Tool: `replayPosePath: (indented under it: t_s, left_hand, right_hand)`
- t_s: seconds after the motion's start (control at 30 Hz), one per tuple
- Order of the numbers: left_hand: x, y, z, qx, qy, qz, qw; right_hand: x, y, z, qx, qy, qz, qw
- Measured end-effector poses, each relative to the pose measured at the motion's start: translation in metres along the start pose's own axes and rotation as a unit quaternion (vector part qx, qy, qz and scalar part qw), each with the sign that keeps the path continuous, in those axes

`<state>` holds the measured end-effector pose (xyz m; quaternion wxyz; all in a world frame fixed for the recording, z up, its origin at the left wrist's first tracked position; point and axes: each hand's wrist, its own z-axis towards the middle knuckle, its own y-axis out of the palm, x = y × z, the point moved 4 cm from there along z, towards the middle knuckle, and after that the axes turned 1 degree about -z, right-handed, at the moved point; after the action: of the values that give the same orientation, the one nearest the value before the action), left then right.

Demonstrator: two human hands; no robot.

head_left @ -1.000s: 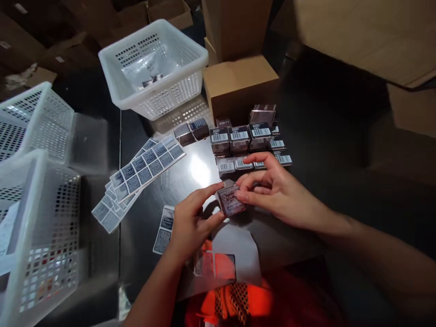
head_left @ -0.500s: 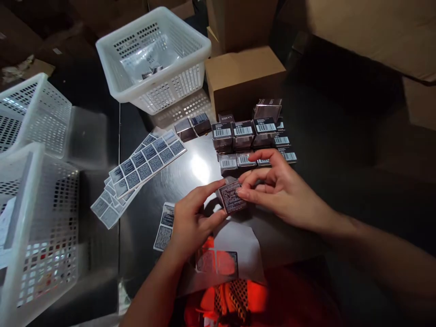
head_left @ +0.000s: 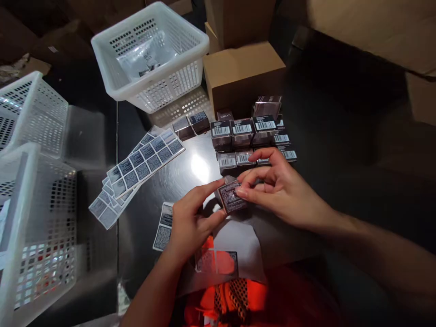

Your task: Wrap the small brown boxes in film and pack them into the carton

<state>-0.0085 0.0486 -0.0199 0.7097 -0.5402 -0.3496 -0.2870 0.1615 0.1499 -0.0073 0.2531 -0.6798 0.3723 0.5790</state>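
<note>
A small dark box (head_left: 232, 196) with a printed face turned up is held at its left side between the thumb and forefinger of my left hand (head_left: 195, 218). My right hand (head_left: 277, 190) pinches the upper right corner of that box, its thumb resting on the printed face and the forefinger raised. Whether the print is a sticker I cannot tell. Beneath my hands lies a partly peeled sheet of backing paper (head_left: 238, 240) with dark square labels at its lower edge. A short label strip (head_left: 162, 234) pokes out left of my left hand.
Several boxes with barcodes (head_left: 242, 129) are stacked beyond my right hand, before a cardboard carton (head_left: 243, 63). Two more boxes (head_left: 190, 123) lie left of them, near fanned label sheets (head_left: 143, 163). White plastic baskets (head_left: 163, 84) stand at the back and along the left.
The view has shifted slightly, so the baskets and label sheets sit a little further left and up. Both hands keep the same hold on the box.
</note>
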Motion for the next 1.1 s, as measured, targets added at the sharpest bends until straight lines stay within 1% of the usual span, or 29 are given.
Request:
replayPosePath:
  t_s: [0.13,0.2,0.27,0.33,0.4,0.43,0.47,0.5,0.53,0.6,0.67,0.7,0.73,0.77,0.87,0.93,0.97,1.0,1.03,1.1]
  left_hand:
    - [0.003,0.0,0.0,0.003,0.018,0.005,1.0]
    - [0.004,0.0,0.0,0.005,0.025,0.01,1.0]
    - [0.005,0.001,0.0,0.009,0.028,0.015,0.999]
    - [0.005,0.001,-0.001,0.017,0.026,0.02,0.999]
    - [0.004,-0.002,-0.001,0.048,0.015,0.029,0.998]
    - [0.003,-0.005,0.0,0.075,0.005,0.038,0.996]
    - [0.002,-0.008,0.0,0.11,-0.004,0.051,0.993]
    - [0.001,-0.012,0.0,0.148,-0.011,0.065,0.987]
    - [-0.001,-0.017,0.001,0.185,-0.015,0.078,0.98]
    - [-0.003,-0.024,0.002,0.235,-0.015,0.094,0.967]
    - [-0.004,-0.028,0.003,0.256,-0.012,0.093,0.962]
    - [-0.005,-0.03,0.003,0.261,-0.014,0.088,0.961]
    - [-0.005,-0.031,0.003,0.264,-0.016,0.083,0.961]
    - [-0.005,-0.032,0.003,0.266,-0.021,0.078,0.961]
    - [-0.005,-0.032,0.003,0.266,-0.041,0.073,0.96]
    - [-0.005,-0.032,0.003,0.265,-0.061,0.08,0.959]
    - [-0.005,-0.032,0.003,0.267,-0.067,0.085,0.958]
    - [-0.005,-0.032,0.004,0.27,-0.069,0.092,0.956]
    - [-0.005,-0.033,0.005,0.278,-0.069,0.098,0.953]
    - [-0.005,-0.036,0.006,0.295,-0.07,0.104,0.947]
  right_hand:
    - [-0.001,0.002,-0.001,0.005,0.008,0.003,1.0]
    - [0.001,0.003,-0.001,0.016,-0.006,0.001,1.0]
    - [0.004,0.003,0.0,0.037,-0.025,-0.012,0.999]
    - [0.006,-0.001,0.001,0.073,-0.053,-0.043,0.995]
    - [0.006,-0.006,0.0,0.12,-0.1,-0.091,0.983]
    - [0.004,-0.008,-0.002,0.137,-0.133,-0.124,0.974]
    - [0.001,-0.007,-0.004,0.138,-0.174,-0.162,0.961]
    - [-0.002,-0.004,-0.007,0.117,-0.219,-0.201,0.948]
    - [-0.004,0.002,-0.009,0.079,-0.266,-0.239,0.931]
    - [-0.003,0.018,-0.014,-0.031,-0.339,-0.3,0.891]
    - [0.003,0.031,-0.016,-0.121,-0.362,-0.338,0.86]
    - [0.007,0.036,-0.016,-0.147,-0.355,-0.347,0.856]
    - [0.01,0.038,-0.015,-0.162,-0.34,-0.348,0.859]
    - [0.013,0.039,-0.014,-0.168,-0.321,-0.342,0.867]
    - [0.017,0.038,-0.013,-0.155,-0.263,-0.312,0.9]
    - [0.018,0.037,-0.015,-0.143,-0.251,-0.319,0.903]
    - [0.017,0.037,-0.017,-0.138,-0.26,-0.331,0.896]
    - [0.016,0.038,-0.019,-0.134,-0.285,-0.345,0.884]
    - [0.015,0.039,-0.021,-0.124,-0.326,-0.358,0.866]
    - [0.01,0.041,-0.028,-0.087,-0.426,-0.376,0.818]
